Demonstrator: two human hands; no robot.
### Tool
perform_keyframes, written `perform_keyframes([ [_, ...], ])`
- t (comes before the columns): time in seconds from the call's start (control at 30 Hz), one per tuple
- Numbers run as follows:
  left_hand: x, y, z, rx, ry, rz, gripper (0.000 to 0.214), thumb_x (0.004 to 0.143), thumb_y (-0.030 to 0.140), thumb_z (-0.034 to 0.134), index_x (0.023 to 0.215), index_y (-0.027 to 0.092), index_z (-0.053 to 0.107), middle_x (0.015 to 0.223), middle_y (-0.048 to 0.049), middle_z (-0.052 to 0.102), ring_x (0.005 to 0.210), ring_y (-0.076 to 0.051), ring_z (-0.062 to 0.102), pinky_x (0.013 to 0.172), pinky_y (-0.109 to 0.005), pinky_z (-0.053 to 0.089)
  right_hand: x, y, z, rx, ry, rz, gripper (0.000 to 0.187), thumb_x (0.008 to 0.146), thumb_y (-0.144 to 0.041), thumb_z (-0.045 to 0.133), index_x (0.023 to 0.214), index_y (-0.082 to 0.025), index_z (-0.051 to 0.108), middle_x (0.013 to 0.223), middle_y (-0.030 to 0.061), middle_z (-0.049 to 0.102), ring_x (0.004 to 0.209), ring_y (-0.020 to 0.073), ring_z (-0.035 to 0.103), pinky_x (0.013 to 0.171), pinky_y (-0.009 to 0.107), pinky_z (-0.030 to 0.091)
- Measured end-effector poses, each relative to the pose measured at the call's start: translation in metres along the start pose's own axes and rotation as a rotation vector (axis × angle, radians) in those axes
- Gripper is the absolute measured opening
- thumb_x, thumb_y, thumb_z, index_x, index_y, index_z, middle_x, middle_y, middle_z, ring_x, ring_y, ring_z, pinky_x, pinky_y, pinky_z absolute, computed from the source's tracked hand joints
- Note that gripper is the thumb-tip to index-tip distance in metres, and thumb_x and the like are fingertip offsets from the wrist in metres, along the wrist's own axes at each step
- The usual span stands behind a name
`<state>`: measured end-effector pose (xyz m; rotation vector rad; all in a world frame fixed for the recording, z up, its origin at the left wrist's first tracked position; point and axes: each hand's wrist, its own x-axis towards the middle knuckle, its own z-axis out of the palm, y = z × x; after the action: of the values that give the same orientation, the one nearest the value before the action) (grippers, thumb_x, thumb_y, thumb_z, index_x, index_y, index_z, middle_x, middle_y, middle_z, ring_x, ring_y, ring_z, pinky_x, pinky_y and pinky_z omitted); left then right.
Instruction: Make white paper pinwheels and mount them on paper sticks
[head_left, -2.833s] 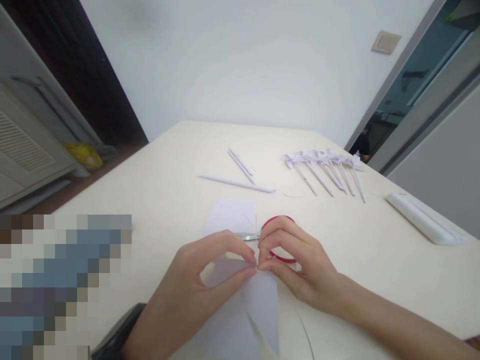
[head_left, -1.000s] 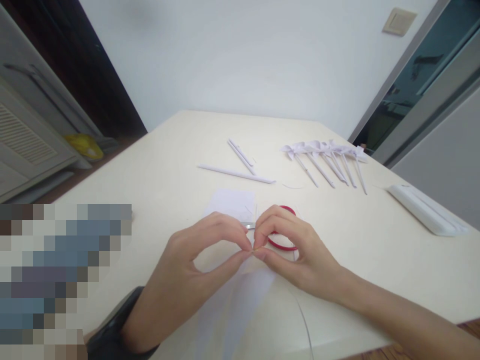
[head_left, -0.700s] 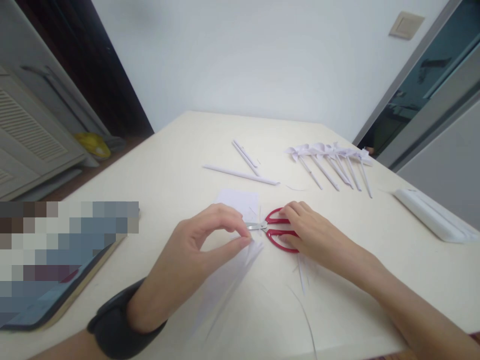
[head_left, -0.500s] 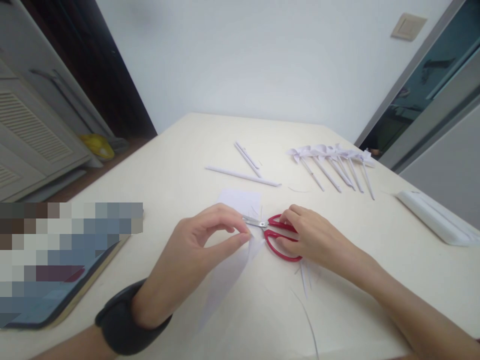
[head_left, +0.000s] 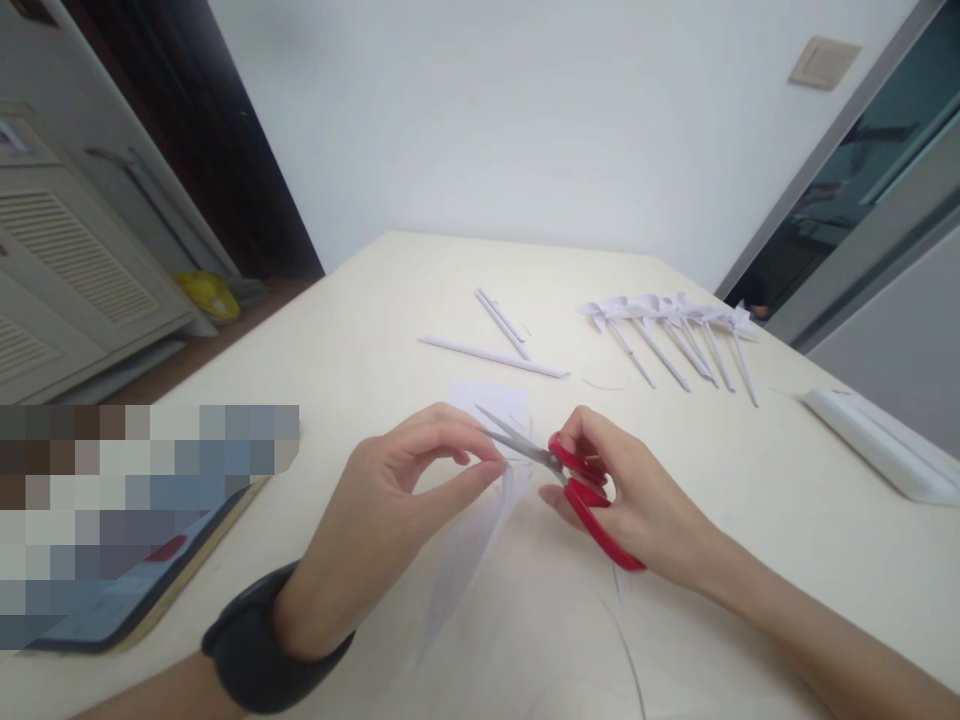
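Observation:
My left hand (head_left: 390, 510) pinches the top of a folded white paper piece (head_left: 469, 540) between thumb and forefinger, holding it just above the cream table (head_left: 360, 340). My right hand (head_left: 637, 495) grips the red-handled scissors (head_left: 570, 480), lifted off the table. The steel blades point left toward the pinched paper, tips near my left fingertips. A black band sits on my left wrist (head_left: 251, 645).
A small white paper square (head_left: 491, 400) lies behind the scissors. Rolled paper sticks (head_left: 495, 350) lie mid-table. Several finished paper pinwheels (head_left: 675, 330) lie at the right rear. A white flat case (head_left: 877, 440) is at the right edge, a tablet (head_left: 127, 590) at the left.
My right hand let go of the paper, reached to the scissors lying on the table, took them by the handles and lifted them toward the paper. My left hand kept its pinch.

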<state>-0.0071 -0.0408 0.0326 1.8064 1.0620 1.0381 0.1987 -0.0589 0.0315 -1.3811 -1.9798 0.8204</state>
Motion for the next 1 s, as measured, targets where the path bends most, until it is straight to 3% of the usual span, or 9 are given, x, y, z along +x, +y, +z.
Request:
perform_keyframes([
  [0.2, 0.0, 0.0, 0.0, -0.041, -0.017, 0.028, 0.005, 0.083, 0.021, 0.059, 0.079, 0.022, 0.062, 0.088, -0.0017, 0.061, 0.087, -0.017, 0.057, 0.08, -0.028, 0.044, -0.004, -0.004, 0.002, -0.035, 0.041, -0.019, 0.033, 0.071, -0.026, 0.065, 0.084, -0.023, 0.035, 0.076, -0.0036, 0.046, 0.061, 0.0116, 0.04, 0.054, 0.025, 0.037],
  [0.4, -0.002, -0.001, 0.0, -0.042, -0.053, 0.036, 0.006, 0.084, 0.019, 0.057, 0.08, 0.022, 0.061, 0.09, -0.0007, 0.06, 0.09, -0.015, 0.056, 0.082, -0.026, 0.042, -0.003, -0.002, 0.007, -0.059, 0.092, -0.048, 0.031, 0.074, -0.031, 0.062, 0.088, -0.023, 0.036, 0.081, -0.0019, 0.047, 0.064, 0.0129, 0.043, 0.056, 0.026, 0.038],
  [0.63, -0.003, -0.001, 0.003, 0.016, -0.047, 0.046, 0.006, 0.082, 0.02, 0.059, 0.077, 0.023, 0.061, 0.091, 0.0008, 0.058, 0.09, -0.014, 0.056, 0.082, -0.026, 0.041, 0.0, -0.001, 0.006, -0.053, 0.1, 0.014, 0.03, 0.074, -0.027, 0.062, 0.086, -0.023, 0.035, 0.08, -0.0033, 0.047, 0.065, 0.0127, 0.043, 0.06, 0.027, 0.039],
  [0.87, -0.002, -0.003, 0.001, -0.044, -0.072, 0.013, 0.014, 0.078, 0.012, 0.062, 0.079, 0.026, 0.062, 0.09, 0.0024, 0.06, 0.089, -0.014, 0.058, 0.08, -0.024, 0.042, -0.004, 0.001, 0.011, -0.1, 0.076, -0.076, 0.031, 0.074, -0.025, 0.061, 0.095, -0.024, 0.039, 0.091, -0.0008, 0.052, 0.075, 0.0149, 0.05, 0.068, 0.03, 0.043],
  [1.0, -0.003, -0.002, 0.0, -0.077, -0.069, -0.023, 0.006, 0.078, 0.019, 0.064, 0.076, 0.025, 0.063, 0.09, 0.0014, 0.06, 0.088, -0.015, 0.058, 0.081, -0.024, 0.043, -0.003, 0.002, 0.011, -0.131, 0.098, -0.126, 0.031, 0.072, -0.023, 0.062, 0.094, -0.023, 0.041, 0.094, 0.0007, 0.051, 0.078, 0.0154, 0.05, 0.069, 0.03, 0.044],
])
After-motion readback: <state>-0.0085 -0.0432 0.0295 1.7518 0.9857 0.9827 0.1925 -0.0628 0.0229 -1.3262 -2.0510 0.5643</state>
